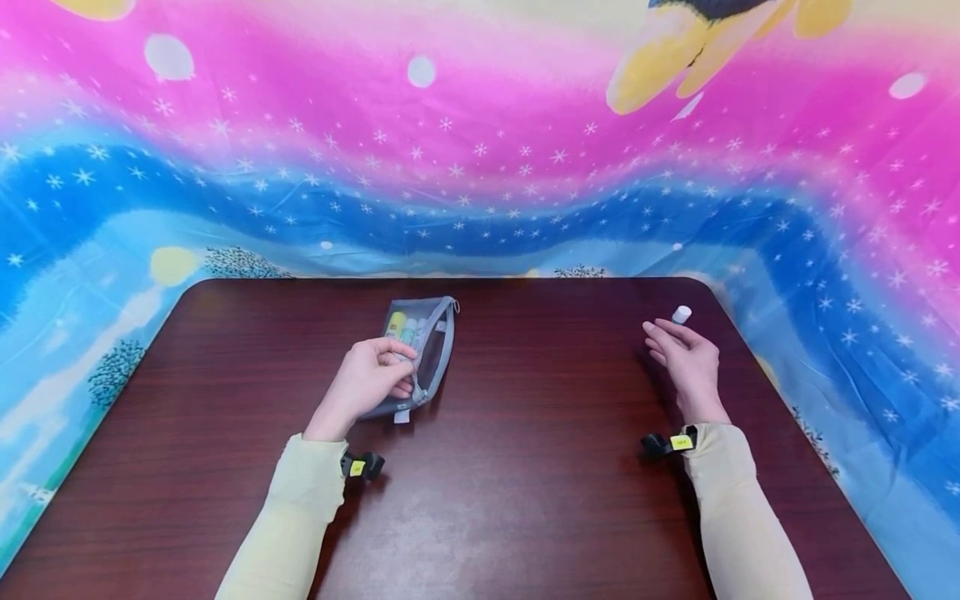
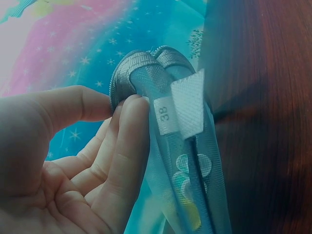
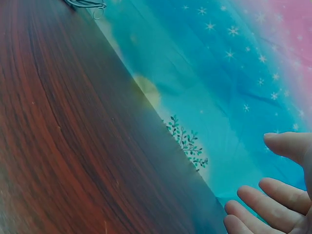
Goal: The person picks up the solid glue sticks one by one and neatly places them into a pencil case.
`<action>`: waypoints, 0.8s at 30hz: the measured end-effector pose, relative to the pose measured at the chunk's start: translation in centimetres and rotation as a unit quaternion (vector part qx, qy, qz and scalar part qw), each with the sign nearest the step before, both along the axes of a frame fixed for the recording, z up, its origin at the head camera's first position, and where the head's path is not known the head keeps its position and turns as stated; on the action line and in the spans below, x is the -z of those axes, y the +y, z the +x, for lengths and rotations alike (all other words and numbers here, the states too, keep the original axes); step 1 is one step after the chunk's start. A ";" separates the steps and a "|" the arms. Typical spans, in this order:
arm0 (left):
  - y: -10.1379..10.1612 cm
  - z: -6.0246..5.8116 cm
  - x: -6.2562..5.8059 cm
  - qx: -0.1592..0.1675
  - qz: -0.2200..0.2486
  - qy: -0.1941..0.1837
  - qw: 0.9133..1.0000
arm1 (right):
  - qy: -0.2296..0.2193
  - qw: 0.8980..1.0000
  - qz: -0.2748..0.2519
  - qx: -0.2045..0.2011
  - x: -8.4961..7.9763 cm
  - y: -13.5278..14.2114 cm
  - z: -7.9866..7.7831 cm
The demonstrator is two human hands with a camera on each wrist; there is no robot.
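Observation:
A grey mesh zipper pouch (image 1: pixel 450 337) lies at the back middle of the table with its mouth gaping to the right. Several small bottles show through the mesh, among them a yellow one (image 1: pixel 396 323). My left hand (image 1: pixel 367 375) pinches the pouch's zippered edge between thumb and fingers, seen closely in the left wrist view beside a white tag (image 2: pixel 187 105). At the right, a small white cylinder (image 1: pixel 681 314) is just beyond my right hand (image 1: pixel 686 367). The fingers of that hand (image 3: pixel 273 209) are extended, holding nothing.
The dark red wood-grain table (image 1: pixel 487 500) has rounded back corners. A pink and blue patterned cloth (image 1: pixel 495 192) hangs behind it and along both sides. Each wrist carries a black camera strap, such as the one at the right (image 1: pixel 660 445).

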State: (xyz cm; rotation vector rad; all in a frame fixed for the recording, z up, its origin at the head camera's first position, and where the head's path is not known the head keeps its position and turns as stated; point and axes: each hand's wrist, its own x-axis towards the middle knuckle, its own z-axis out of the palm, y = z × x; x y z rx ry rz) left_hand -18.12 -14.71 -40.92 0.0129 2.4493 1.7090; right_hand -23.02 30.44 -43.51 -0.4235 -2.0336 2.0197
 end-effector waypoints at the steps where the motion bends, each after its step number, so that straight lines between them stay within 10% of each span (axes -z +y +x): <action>1: 0.0 0.0 0.0 0.000 0.000 0.000 1.000 | 0.001 1.000 -0.002 0.002 0.0 0.1 0.1; 24: -0.2 -0.1 0.2 0.002 0.003 0.000 1.000 | -0.029 0.999 -0.019 0.038 0.1 2.3 0.7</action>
